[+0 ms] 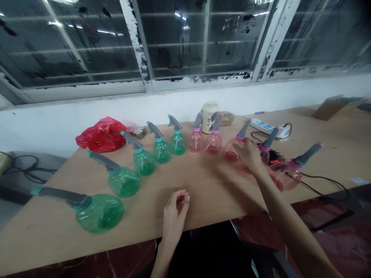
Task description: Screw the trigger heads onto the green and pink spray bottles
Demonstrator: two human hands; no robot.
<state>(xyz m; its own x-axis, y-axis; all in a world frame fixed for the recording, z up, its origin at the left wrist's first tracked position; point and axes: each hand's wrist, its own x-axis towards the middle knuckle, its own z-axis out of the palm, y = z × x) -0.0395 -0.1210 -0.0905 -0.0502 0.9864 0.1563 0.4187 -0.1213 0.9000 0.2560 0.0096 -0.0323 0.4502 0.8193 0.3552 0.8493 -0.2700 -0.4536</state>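
Note:
Spray bottles stand in a curved row on the table. Several have green bodies, like the large near one (100, 214) at left and the far one (177, 143); several are pink, such as the one (194, 141) left of the cup and the tilted-looking one (285, 175) at far right. My right hand (249, 155) reaches to the middle pink spray bottle (231, 150), its fingers closed at the bottle's right side, fingertips partly hidden. Another pink bottle (264, 154) is partly behind that hand. My left hand (175, 210) hovers near the table's front edge, fingers loosely curled and apart, nothing visible in it.
Along the wall are a red plastic bag (101, 135), small boxes (138, 132), a printed cup (209, 117) and a white power strip (268, 128). Black cables (324, 179) trail across the table's right side. A cardboard box (330, 108) lies at far right.

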